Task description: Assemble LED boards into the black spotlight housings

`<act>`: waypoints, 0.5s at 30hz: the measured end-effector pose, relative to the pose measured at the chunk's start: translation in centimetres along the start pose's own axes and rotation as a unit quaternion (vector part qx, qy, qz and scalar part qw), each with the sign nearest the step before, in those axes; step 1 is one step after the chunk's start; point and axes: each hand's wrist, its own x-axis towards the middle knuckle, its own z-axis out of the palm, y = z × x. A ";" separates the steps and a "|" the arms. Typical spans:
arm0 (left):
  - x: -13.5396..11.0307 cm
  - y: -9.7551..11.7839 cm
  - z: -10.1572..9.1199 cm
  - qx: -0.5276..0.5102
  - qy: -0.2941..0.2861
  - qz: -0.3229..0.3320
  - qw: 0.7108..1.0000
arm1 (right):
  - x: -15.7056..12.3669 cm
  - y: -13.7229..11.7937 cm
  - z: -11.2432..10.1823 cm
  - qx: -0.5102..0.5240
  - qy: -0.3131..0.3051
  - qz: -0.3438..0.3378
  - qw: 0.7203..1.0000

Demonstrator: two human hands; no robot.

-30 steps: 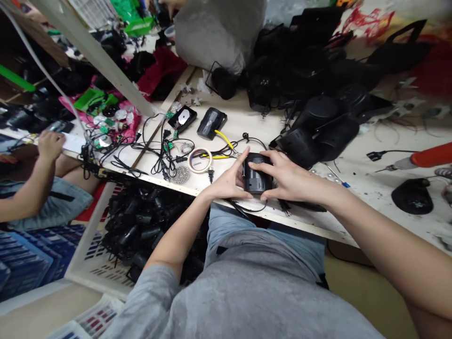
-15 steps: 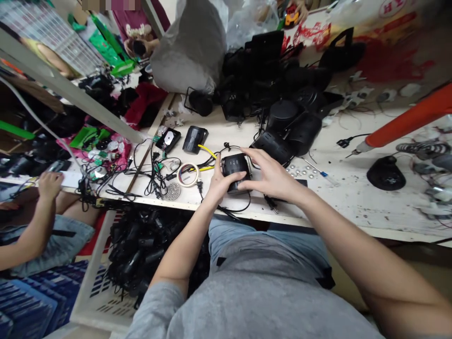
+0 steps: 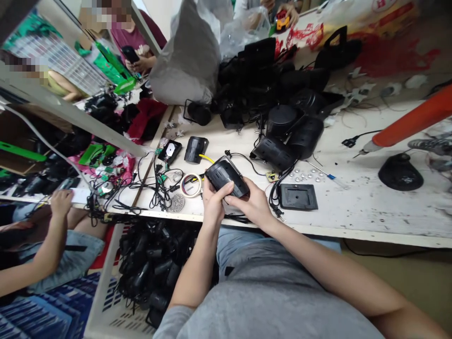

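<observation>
Black housing [image 3: 224,176] sat near the middle of the frame, held up just over the near edge of the white table [image 3: 356,200]. Both hands gripped it. Left hand [image 3: 213,201] had the left end, thumb laid across the near face; right hand [image 3: 254,202] had the lower right end, thumb pointing inward toward the other thumb. Fingers wrapped out of sight behind the part, so their exact hold was hard to make out.

Key relation: housing lay up and slightly right of the left hand, up and left of the right hand. Long axis ran aslant, upper left to lower right, so the right-hand end sat lower in the frame. Neither hand was nearer; both touched it, one toward each end. The slotted face was turned up to the camera.

Around it: tape roll [image 3: 182,186] just left of the left hand, round metal disc [image 3: 177,203] beside that. Second black housing [image 3: 195,149] stood apart, above and left, a yellow handle [image 3: 206,158] between the two. Right of the right hand, a plug [image 3: 278,212] on a black cable, then a flat rectangular black plate [image 3: 298,197] on the table.
</observation>
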 end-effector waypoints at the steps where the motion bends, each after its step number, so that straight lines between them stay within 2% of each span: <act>1: 0.0 -0.2 -0.1 -0.006 0.005 0.000 1.000 | 0.2 0.1 0.0 0.002 0.004 -0.002 1.000; 3: 0.2 -0.5 -0.2 -0.026 0.011 -0.017 0.999 | 0.6 0.4 0.0 0.013 0.002 -0.002 1.000; 7: 0.8 -0.6 0.2 -0.101 0.002 -0.098 0.990 | 1.6 0.6 0.0 0.007 -0.031 0.023 0.999; 10: 1.2 -0.2 0.7 -0.132 0.037 -0.119 0.983 | 2.2 0.3 -0.2 -0.010 -0.045 0.038 0.998; 15: 1.4 0.8 1.1 -0.193 0.086 -0.170 0.962 | 2.5 -0.1 -1.4 -0.075 -0.098 0.020 0.992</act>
